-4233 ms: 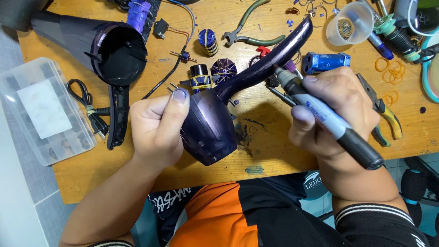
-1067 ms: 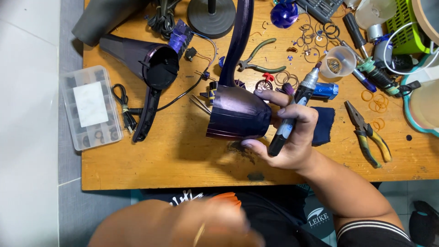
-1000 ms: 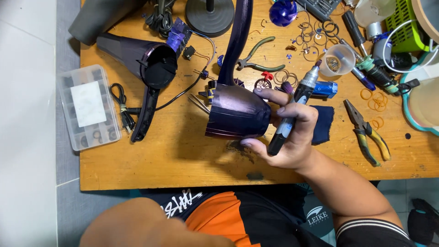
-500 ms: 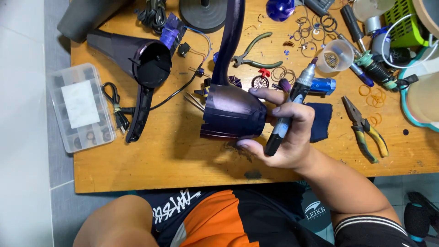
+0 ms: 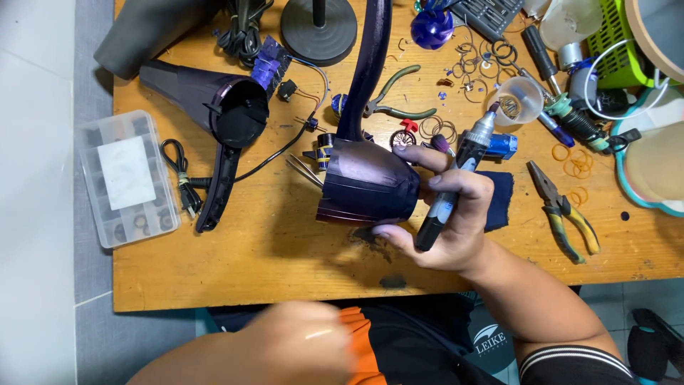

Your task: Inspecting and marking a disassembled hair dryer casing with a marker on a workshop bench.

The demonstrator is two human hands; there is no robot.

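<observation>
- The wooden workbench (image 5: 235,264) is crowded above and to the right of the right hand (image 5: 445,221); the barest room is judged to lie just below and to the left of it, toward the near edge.
- The purple hair-dryer shell (image 5: 367,187) is held against the bench at the fingertips, its handle rising away from the hand. It is judged light, stiff and smooth, so slippery; the barrel's wide rim is the likely hold.
- A second dark dryer housing (image 5: 214,107) lies well to the left.
- The rotary tool (image 5: 456,182) is clasped under curled fingers while the thumb and fingertips press the shell.
- The left hand (image 5: 299,342) is blurred, low and near the body; its state cannot be told.
</observation>
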